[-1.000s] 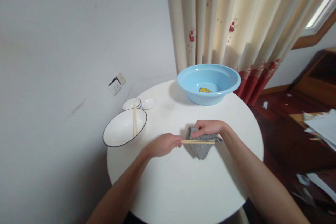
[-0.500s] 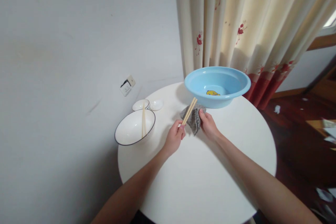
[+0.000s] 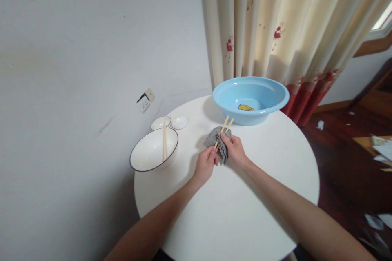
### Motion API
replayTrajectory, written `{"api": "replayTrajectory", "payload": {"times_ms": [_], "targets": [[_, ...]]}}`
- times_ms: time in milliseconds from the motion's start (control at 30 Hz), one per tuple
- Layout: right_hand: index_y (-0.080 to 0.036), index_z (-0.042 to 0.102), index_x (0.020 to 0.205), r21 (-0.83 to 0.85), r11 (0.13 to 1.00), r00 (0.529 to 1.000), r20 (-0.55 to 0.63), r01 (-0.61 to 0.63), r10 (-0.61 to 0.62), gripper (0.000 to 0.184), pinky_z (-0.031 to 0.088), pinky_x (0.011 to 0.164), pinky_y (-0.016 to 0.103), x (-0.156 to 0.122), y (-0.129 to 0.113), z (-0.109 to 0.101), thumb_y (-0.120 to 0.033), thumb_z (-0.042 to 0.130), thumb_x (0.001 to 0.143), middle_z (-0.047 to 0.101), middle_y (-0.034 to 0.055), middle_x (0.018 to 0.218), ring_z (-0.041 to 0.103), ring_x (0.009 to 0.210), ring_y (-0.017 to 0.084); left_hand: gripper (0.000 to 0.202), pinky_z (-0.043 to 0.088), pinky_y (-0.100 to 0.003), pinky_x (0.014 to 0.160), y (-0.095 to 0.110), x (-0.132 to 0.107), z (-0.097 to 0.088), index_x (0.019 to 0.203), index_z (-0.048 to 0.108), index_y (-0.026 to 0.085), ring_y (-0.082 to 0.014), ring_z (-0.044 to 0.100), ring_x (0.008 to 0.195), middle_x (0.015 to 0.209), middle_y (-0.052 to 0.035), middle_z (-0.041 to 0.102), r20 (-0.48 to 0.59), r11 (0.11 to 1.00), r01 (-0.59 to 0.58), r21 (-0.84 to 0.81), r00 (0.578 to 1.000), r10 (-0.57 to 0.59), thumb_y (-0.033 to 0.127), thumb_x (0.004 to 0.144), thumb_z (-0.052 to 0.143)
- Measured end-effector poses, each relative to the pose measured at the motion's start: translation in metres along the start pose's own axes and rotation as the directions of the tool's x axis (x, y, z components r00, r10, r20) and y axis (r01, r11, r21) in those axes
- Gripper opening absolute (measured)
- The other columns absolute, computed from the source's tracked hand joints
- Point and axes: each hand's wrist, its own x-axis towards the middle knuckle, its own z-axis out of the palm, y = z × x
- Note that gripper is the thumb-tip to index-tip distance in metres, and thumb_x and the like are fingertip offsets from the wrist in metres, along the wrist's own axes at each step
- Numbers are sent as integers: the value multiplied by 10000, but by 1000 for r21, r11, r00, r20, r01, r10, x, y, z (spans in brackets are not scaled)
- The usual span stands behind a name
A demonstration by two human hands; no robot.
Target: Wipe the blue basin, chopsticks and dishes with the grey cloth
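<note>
My left hand (image 3: 205, 163) is closed around the lower ends of a pair of light wooden chopsticks (image 3: 227, 124). Their upper ends stick out, slightly apart, past a grey cloth (image 3: 213, 136). In my right hand (image 3: 234, 148) the cloth is pinched and pressed around the middle of the chopsticks, which it hides. Both hands are close together above the white round table (image 3: 232, 208). To their left stands a large white bowl (image 3: 150, 151) with a dark rim, and another pair of chopsticks (image 3: 164, 142) lies across it.
Behind the hands sits a light blue basin (image 3: 260, 118) with a yellow cartoon on its bottom. A small dark-rimmed bowl (image 3: 159, 123) and a white spoon-like dish (image 3: 180, 122) stand by the wall. A wall socket (image 3: 143, 104) and a curtain (image 3: 251, 40) border the table.
My right hand has brought the grey cloth left onto the chopsticks and wrapped it around their middle. The chopstick tips have spread slightly apart. The view has shifted a little.
</note>
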Motion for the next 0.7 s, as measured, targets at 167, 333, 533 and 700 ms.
{"api": "replayTrajectory", "payload": {"times_ms": [167,333,533,700], "targets": [[-150,596,670,8,1000,1000,-6,-16,16,539,408,466,252,-1,-5,2,-680,681,723,613,30,579,517,489,130,466,320,-240,538,4,0,1,666,565,170,-107,417,497,542,13,534,-29,999,32,-22,999,-33,507,958,430],[-147,606,673,-62,998,1000,-29,9,-11,519,403,491,257,2,-6,-2,-658,678,733,614,30,593,512,517,136,356,325,-241,549,2,2,1,755,627,158,-119,433,524,552,18,539,-29,1000,20,9,999,-19,416,940,466],[-134,658,738,-120,991,977,-193,64,-87,531,420,570,264,20,-15,-24,-665,642,749,643,31,670,536,615,161,298,314,-238,544,-3,3,2,829,649,151,-115,425,517,551,35,521,6,998,50,46,999,-50,377,919,476],[-126,694,854,-37,994,948,-297,105,-111,550,470,652,276,31,-17,-38,-666,648,758,692,47,765,583,691,177,307,300,-233,536,-4,2,3,832,655,150,-108,403,500,537,38,513,37,996,62,59,997,-64,381,915,472]]}}
